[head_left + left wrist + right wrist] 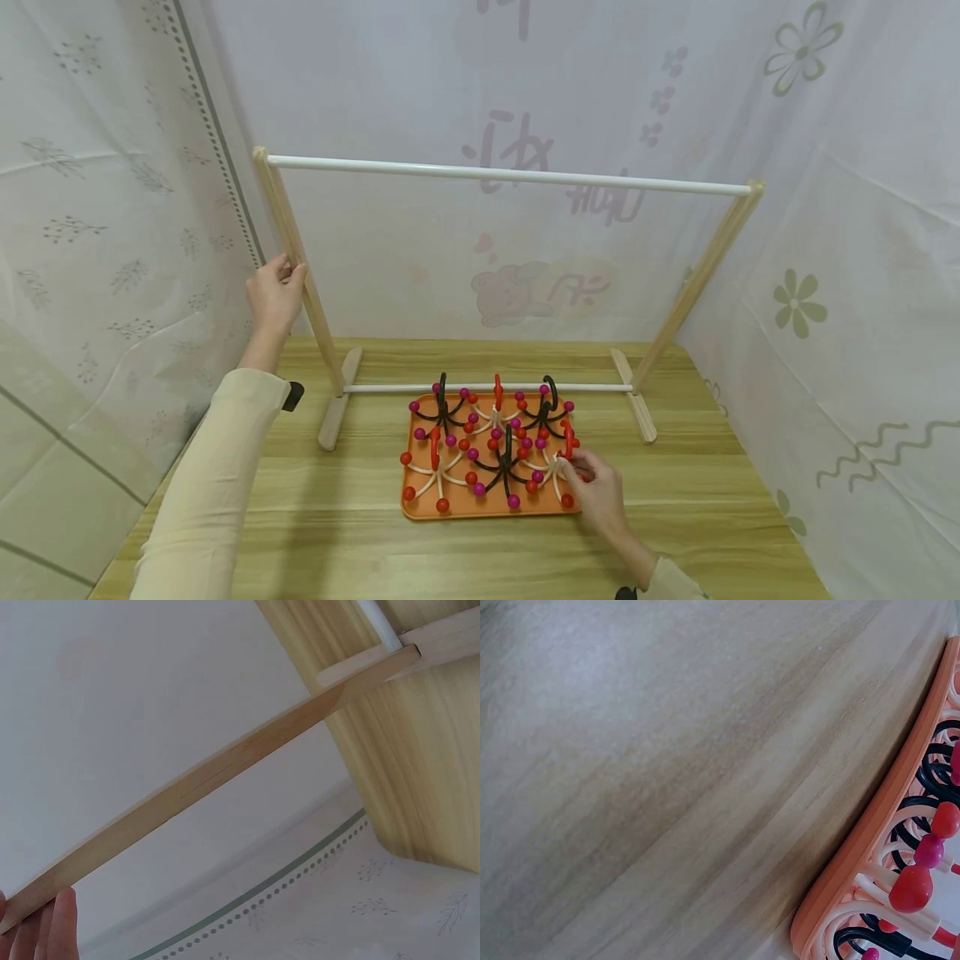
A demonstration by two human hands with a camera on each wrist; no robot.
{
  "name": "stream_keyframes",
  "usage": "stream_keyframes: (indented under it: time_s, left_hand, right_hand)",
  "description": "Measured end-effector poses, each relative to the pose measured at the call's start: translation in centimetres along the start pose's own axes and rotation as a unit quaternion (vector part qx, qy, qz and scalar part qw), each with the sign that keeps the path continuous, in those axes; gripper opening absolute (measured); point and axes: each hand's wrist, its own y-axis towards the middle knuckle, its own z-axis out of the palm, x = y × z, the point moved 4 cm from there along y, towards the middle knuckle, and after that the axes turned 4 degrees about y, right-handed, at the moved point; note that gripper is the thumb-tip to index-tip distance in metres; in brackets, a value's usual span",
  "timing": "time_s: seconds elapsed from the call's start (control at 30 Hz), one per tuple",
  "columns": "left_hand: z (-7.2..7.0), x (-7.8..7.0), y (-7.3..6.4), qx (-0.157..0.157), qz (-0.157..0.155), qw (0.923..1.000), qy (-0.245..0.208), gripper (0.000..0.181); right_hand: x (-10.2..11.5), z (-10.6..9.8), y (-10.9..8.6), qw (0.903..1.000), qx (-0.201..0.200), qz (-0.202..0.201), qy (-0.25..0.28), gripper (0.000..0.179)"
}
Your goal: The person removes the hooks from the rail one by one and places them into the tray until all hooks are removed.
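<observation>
My left hand [276, 293] grips the left wooden post [309, 304] of a rack partway up. In the left wrist view the fingers [64, 922] lie against that post. At the tray's front right corner, my right hand [598, 493] pinches a white multi-arm hook hanger [556, 468] with a red hook and red ball tips. The hanger still sits low over the orange tray [487, 510]. Beside it is a black hanger [506, 467] with purple tips, then another white one [439, 473]. The right wrist view shows the tray's rim [877, 817], with the hand almost out of frame.
A white top bar [510, 174] and a lower bar [390, 388] join the rack's posts, which stand on wooden feet [634, 396]. Several more hangers fill the tray's back row. Patterned cloth [847, 250] surrounds the wood-grain table [360, 542].
</observation>
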Motion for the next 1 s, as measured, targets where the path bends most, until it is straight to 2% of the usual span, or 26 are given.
stream_keyframes:
  time_s: [0.17, 0.27, 0.47, 0.57, 0.67, 0.73, 0.8, 0.83, 0.9, 1.0]
  left_hand:
    - [0.1, 0.0, 0.0, -0.001, 0.003, 1.0, 0.001, 0.043]
    - [0.1, 0.0, 0.0, -0.001, 0.007, 1.0, 0.004, 0.043]
    - [0.2, 0.1, 0.1, -0.006, 0.01, 0.9999, 0.002, 0.043]
    - [0.3, 0.0, 0.2, -0.007, 0.013, 0.9999, 0.003, 0.041]
    - [0.4, 0.0, 0.3, -0.009, 0.021, 0.9997, 0.005, 0.036]
    - [0.4, 0.0, 0.3, -0.01, 0.027, 0.9996, 0.008, 0.035]
    - [0.5, 0.0, 0.3, -0.013, 0.035, 0.9993, 0.008, 0.034]
    - [0.5, 0.0, 0.2, -0.015, 0.04, 0.999, 0.009, 0.032]
    - [0.5, 0.1, 0.0, -0.018, 0.053, 0.9984, 0.012, 0.031]
    - [0.5, 0.5, -0.6, -0.026, 0.081, 0.9962, 0.019, 0.03]
  right_hand:
    - [-0.4, -0.2, -0.1, 0.9991, 0.004, -0.041, -0.009, 0.012]
    - [-2.1, -0.5, -0.2, 0.9981, 0.008, -0.06, -0.011, 0.017]
    - [-8.2, -1.6, -0.2, 0.9975, 0.011, -0.037, -0.06, 0.026]
    - [-10.1, -2.5, 0.5, 0.996, -0.001, -0.055, -0.07, 0.025]
    - [-5.7, -3.6, 2.4, 0.9964, -0.012, -0.053, -0.064, 0.021]
    - [-1.4, -4.3, 3.8, 0.9967, -0.02, -0.046, -0.064, 0.018]
    - [2.8, -5.0, 5.0, 0.9977, -0.022, -0.017, -0.062, 0.015]
    - [3.3, -5.4, 5.5, 0.9979, -0.023, -0.007, -0.06, 0.015]
    - [3.0, -6.4, 6.3, 0.9977, -0.022, 0.0, -0.064, 0.015]
    - [0.7, -8.2, 7.5, 0.9975, -0.024, -0.001, -0.066, 0.018]
